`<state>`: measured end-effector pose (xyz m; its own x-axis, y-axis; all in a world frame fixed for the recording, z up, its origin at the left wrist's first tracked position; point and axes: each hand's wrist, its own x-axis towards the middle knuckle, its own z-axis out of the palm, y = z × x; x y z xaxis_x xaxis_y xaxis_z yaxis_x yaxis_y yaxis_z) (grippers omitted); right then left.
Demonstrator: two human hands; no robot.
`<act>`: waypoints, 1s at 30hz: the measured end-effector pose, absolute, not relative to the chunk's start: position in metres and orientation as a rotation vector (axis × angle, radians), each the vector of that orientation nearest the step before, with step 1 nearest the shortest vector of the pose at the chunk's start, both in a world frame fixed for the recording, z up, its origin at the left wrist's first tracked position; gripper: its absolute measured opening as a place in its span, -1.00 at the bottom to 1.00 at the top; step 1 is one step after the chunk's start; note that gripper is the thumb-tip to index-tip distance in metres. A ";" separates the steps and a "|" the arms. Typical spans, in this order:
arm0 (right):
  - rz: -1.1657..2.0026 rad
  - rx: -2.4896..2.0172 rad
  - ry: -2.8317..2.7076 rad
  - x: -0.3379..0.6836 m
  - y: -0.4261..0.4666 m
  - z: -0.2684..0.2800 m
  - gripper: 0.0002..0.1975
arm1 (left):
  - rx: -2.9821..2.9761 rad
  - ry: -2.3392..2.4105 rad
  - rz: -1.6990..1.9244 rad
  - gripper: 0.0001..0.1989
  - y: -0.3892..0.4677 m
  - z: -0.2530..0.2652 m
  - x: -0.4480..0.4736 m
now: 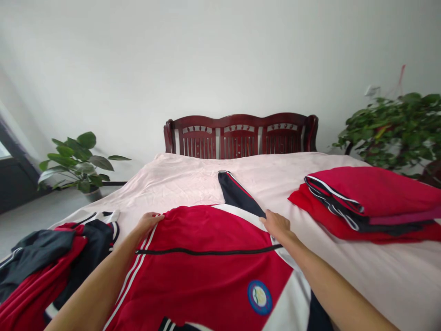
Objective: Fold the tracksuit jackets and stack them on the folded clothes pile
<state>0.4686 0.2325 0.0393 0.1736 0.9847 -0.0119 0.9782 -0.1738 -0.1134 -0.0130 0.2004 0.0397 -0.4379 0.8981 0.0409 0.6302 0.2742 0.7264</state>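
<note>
A red track jacket (206, 280) with white panels, navy parts, a long black zip and a round blue badge lies spread across the bed in front of me. My left hand (149, 223) pinches its left edge, where two white stripes run. On the opposite side, my right hand (277, 224) has its fingers closed on the edge by the base of a navy sleeve. That sleeve (239, 191) points away toward the headboard. A striped navy cuff or hem shows at the bottom of the view; the rest of the jacket is cut off there.
Folded red and navy clothes (379, 193) are stacked on the right of the bed. A loose heap of red and navy clothes (58, 257) lies at the left. Beneath is a pale pink sheet (186, 179). Beyond stand a dark wooden headboard (237, 135) and potted plants (81, 158).
</note>
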 end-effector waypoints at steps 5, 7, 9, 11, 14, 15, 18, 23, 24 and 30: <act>-0.064 -2.296 -1.946 0.489 0.255 0.032 -0.63 | 1.533 2.472 0.953 -0.67 0.208 0.025 -0.014; -0.134 -2.271 -1.974 0.494 0.263 0.026 -0.66 | 1.574 2.520 0.855 -0.66 0.211 0.017 -0.011; -0.152 -2.256 -2.005 0.495 0.268 0.022 -0.68 | 1.599 2.552 0.740 -0.63 0.214 0.012 -0.006; -0.172 -2.256 -2.016 0.493 0.268 0.021 -0.68 | 1.621 2.587 0.673 -0.59 0.213 0.011 -0.001; -0.308 -2.181 -2.028 0.479 0.260 0.025 -0.63 | 1.840 2.628 0.663 -0.53 0.205 0.015 0.015; -0.368 -2.111 -2.054 0.470 0.255 0.026 -0.58 | 1.976 2.606 0.657 -0.52 0.202 0.017 0.023; -0.420 -1.792 -2.248 0.430 0.232 0.023 -0.46 | 2.368 2.355 0.523 -0.48 0.188 0.018 0.054; -0.005 -1.415 -2.608 0.378 0.168 0.005 -0.41 | 2.437 2.076 0.108 -0.43 0.159 0.011 0.091; 0.068 -1.367 -2.650 0.376 0.154 0.005 -0.40 | 2.436 2.067 0.064 -0.43 0.152 0.010 0.092; 0.406 -0.870 -2.907 0.400 0.078 0.025 -0.36 | 2.463 2.074 0.007 -0.37 0.112 0.008 0.081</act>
<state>0.3996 0.0780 0.0254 -0.8356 0.5493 0.0013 0.5280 0.8038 -0.2742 0.0807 0.1124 0.0082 0.1717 0.9837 0.0538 0.9840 -0.1686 -0.0571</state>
